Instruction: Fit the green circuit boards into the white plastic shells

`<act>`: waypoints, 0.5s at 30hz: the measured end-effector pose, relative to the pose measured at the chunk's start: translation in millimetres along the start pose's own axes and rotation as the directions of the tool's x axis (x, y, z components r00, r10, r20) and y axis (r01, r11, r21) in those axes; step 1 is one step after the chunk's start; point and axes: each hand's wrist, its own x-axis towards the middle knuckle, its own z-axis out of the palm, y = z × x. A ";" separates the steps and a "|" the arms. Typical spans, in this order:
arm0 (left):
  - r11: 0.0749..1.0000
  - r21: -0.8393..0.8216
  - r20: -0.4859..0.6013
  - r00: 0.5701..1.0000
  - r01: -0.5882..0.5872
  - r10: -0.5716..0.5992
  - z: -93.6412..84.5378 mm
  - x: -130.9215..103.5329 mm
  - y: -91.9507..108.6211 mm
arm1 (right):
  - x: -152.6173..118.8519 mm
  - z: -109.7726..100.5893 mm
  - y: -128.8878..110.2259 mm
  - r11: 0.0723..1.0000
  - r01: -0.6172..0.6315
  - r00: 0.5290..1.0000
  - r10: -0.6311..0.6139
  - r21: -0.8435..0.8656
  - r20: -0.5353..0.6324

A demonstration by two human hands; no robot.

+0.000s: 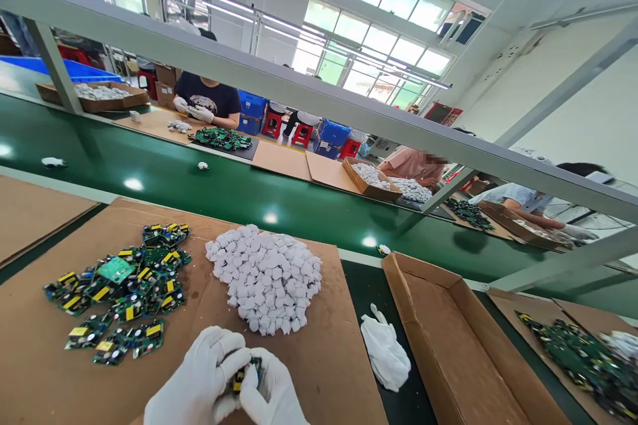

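Both my hands wear white gloves and meet at the bottom edge of the head view. My left hand (199,378) and my right hand (272,392) together grip one small green circuit board (244,375) with a yellow part, mostly hidden by my fingers. Just beyond them lies a heap of small white square pieces (266,279) on a brown cardboard sheet (329,358). To the left, several green circuit boards (122,289) with yellow parts are scattered on the same sheet.
A crumpled white glove (386,352) lies right of the cardboard. An open cardboard box (448,339) stands at the right, with more boards (583,355) beyond it. A green conveyor belt (224,192) runs across, carrying small white pieces. Other people work on its far side.
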 end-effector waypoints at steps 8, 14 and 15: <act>0.998 -0.027 -0.074 0.996 0.055 -0.057 -3.7 7.1 4.5 | -0.6 6.3 -20.2 0.983 -0.034 0.999 0.040 0.180 -0.028; 0.997 0.052 -0.135 0.989 -0.052 0.059 2.9 9.5 3.9 | 4.0 8.6 -9.6 0.970 -0.086 0.993 0.103 0.228 -0.063; 0.995 0.071 -0.166 0.983 -0.071 0.082 3.3 9.9 4.1 | 5.0 8.4 -4.8 0.975 -0.088 0.989 0.110 0.202 -0.100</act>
